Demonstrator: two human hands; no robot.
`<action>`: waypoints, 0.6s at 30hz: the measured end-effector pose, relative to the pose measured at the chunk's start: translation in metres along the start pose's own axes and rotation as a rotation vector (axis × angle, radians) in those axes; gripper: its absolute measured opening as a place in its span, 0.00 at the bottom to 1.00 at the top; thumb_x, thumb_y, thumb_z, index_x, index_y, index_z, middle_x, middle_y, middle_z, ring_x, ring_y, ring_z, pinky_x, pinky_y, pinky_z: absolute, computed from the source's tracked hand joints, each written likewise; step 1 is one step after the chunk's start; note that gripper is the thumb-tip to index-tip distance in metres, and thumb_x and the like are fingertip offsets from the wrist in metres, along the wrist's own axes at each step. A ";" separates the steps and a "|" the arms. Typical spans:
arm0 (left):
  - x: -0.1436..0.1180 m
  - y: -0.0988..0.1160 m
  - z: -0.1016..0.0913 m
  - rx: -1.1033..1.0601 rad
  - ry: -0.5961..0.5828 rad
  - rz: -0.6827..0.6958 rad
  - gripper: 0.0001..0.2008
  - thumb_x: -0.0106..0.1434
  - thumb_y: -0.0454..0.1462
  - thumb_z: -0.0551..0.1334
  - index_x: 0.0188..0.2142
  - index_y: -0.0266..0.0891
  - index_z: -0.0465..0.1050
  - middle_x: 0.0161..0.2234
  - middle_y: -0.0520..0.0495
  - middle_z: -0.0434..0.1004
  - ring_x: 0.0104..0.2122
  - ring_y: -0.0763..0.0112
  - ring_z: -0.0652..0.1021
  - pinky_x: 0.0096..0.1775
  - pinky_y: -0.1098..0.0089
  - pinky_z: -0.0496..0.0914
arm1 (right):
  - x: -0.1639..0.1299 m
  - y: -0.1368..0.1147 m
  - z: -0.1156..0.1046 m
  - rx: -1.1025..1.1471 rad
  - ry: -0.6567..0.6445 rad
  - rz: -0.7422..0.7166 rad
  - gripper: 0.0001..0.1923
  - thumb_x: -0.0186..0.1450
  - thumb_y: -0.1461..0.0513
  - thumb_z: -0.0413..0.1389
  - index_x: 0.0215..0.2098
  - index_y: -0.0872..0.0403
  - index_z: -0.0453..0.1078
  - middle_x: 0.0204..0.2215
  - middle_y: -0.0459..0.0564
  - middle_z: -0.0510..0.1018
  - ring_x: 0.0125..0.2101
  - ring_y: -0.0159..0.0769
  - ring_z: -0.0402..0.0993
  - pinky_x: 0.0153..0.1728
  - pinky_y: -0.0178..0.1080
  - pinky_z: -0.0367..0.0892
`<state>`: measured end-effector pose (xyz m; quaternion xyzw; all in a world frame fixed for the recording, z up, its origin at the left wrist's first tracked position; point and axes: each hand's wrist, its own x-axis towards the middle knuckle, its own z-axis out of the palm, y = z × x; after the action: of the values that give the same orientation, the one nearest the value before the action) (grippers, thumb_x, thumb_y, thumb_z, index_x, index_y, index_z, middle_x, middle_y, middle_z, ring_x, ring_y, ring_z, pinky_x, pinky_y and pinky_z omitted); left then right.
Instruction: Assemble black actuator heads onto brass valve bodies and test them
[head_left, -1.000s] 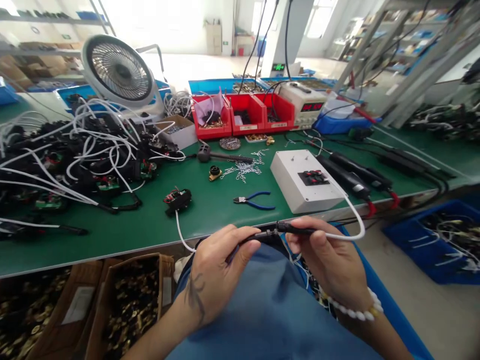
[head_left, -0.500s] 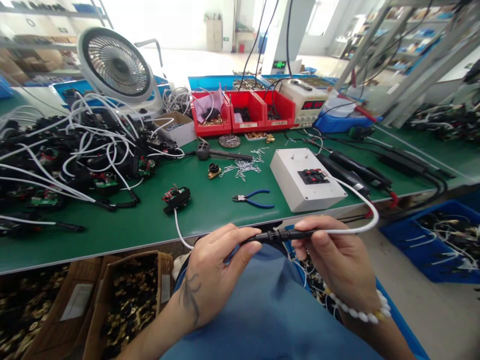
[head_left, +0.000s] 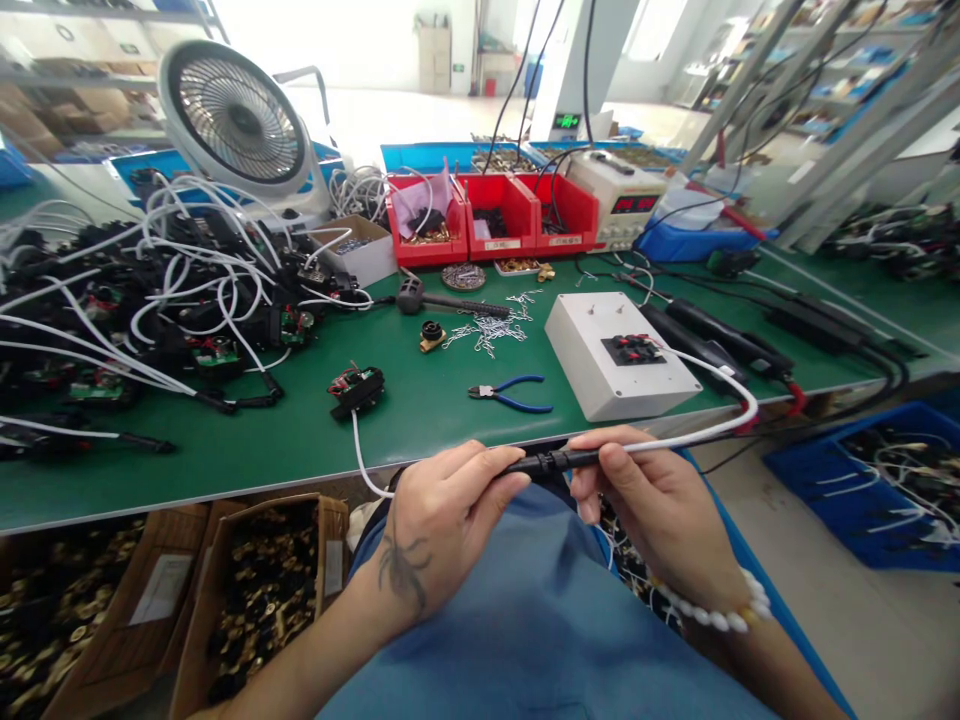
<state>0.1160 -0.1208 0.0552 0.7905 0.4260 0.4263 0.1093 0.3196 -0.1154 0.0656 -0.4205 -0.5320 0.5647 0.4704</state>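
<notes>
My left hand [head_left: 457, 520] is closed on a black cable connector [head_left: 529, 465], whose white cable runs to a small black module [head_left: 357, 392] with a circuit board and red wires on the bench. Thumb and fingers of my right hand [head_left: 660, 495] pinch a second black connector [head_left: 577, 459]. From it a white cable [head_left: 705, 432] curves up to the red and black terminals of a grey box [head_left: 619, 365]. Both connectors meet end to end in front of my lap; how deeply they are joined I cannot tell. Blue-handled cutters [head_left: 517, 394] lie beyond my hands.
A heap of modules with white cables [head_left: 172, 290] covers the bench's left side. Red bins [head_left: 495, 215], a power supply [head_left: 611, 195] and a fan [head_left: 236, 120] stand behind. Small metal clips [head_left: 487, 328] lie mid-bench. Cardboard boxes [head_left: 330, 560] and a blue crate [head_left: 817, 500] flank me below.
My right hand has come closer to my left, and less of the black connectors shows between them. The view has shifted slightly.
</notes>
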 end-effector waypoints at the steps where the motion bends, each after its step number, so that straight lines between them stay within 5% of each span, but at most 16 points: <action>1: -0.001 -0.002 0.003 -0.031 -0.039 -0.012 0.11 0.72 0.38 0.57 0.42 0.35 0.77 0.30 0.47 0.81 0.28 0.71 0.79 0.31 0.73 0.72 | 0.000 0.002 -0.002 -0.026 -0.043 0.052 0.18 0.69 0.49 0.56 0.40 0.56 0.73 0.24 0.47 0.77 0.20 0.28 0.73 0.23 0.30 0.67; 8: -0.004 -0.013 0.016 -0.137 -0.238 -0.173 0.11 0.71 0.39 0.57 0.41 0.38 0.77 0.34 0.47 0.82 0.33 0.68 0.80 0.37 0.71 0.73 | 0.009 0.011 -0.022 -0.247 -0.304 0.362 0.32 0.69 0.38 0.46 0.36 0.59 0.69 0.22 0.50 0.75 0.16 0.27 0.67 0.18 0.29 0.62; 11: -0.005 -0.029 0.006 -0.092 -0.234 -0.215 0.14 0.72 0.44 0.55 0.43 0.40 0.76 0.37 0.47 0.81 0.39 0.66 0.80 0.42 0.68 0.74 | 0.015 -0.013 -0.041 -0.382 -0.765 0.546 0.32 0.67 0.40 0.51 0.34 0.61 0.74 0.22 0.55 0.77 0.17 0.30 0.70 0.19 0.31 0.64; 13: -0.006 -0.051 -0.007 0.046 -0.041 -0.261 0.17 0.72 0.47 0.53 0.47 0.39 0.75 0.44 0.43 0.79 0.47 0.62 0.77 0.49 0.62 0.72 | 0.026 -0.038 -0.056 -0.572 -1.000 0.473 0.26 0.67 0.43 0.54 0.40 0.58 0.77 0.28 0.54 0.80 0.25 0.34 0.76 0.26 0.32 0.70; 14: -0.006 -0.064 -0.013 0.156 0.106 -0.315 0.19 0.71 0.49 0.53 0.48 0.39 0.74 0.47 0.41 0.77 0.50 0.58 0.75 0.53 0.59 0.70 | 0.036 -0.049 -0.064 -0.643 -0.899 0.337 0.24 0.67 0.44 0.55 0.43 0.55 0.77 0.30 0.53 0.81 0.29 0.35 0.78 0.30 0.33 0.72; 15: -0.007 -0.079 -0.019 0.260 0.231 -0.383 0.21 0.70 0.50 0.54 0.50 0.38 0.73 0.50 0.38 0.75 0.53 0.55 0.73 0.56 0.56 0.67 | 0.050 -0.058 -0.071 -0.717 -0.666 0.155 0.23 0.67 0.44 0.54 0.44 0.54 0.77 0.32 0.52 0.81 0.32 0.35 0.78 0.33 0.34 0.73; 17: -0.007 -0.109 -0.029 0.404 0.305 -0.564 0.26 0.67 0.50 0.57 0.56 0.32 0.69 0.56 0.32 0.70 0.59 0.48 0.68 0.61 0.51 0.61 | 0.085 -0.066 -0.083 -0.955 0.000 -0.136 0.19 0.70 0.50 0.54 0.42 0.55 0.78 0.36 0.53 0.81 0.37 0.34 0.78 0.42 0.35 0.71; 18: -0.007 -0.122 -0.031 0.424 0.285 -0.653 0.28 0.66 0.49 0.58 0.57 0.30 0.66 0.58 0.28 0.68 0.60 0.45 0.67 0.62 0.49 0.59 | 0.105 -0.064 -0.089 -1.010 0.180 -0.177 0.17 0.71 0.55 0.54 0.47 0.58 0.76 0.42 0.57 0.80 0.42 0.35 0.76 0.47 0.38 0.69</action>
<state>0.0194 -0.0567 0.0049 0.5518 0.7437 0.3771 0.0137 0.3903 0.0052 0.1251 -0.5953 -0.7292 0.1571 0.2988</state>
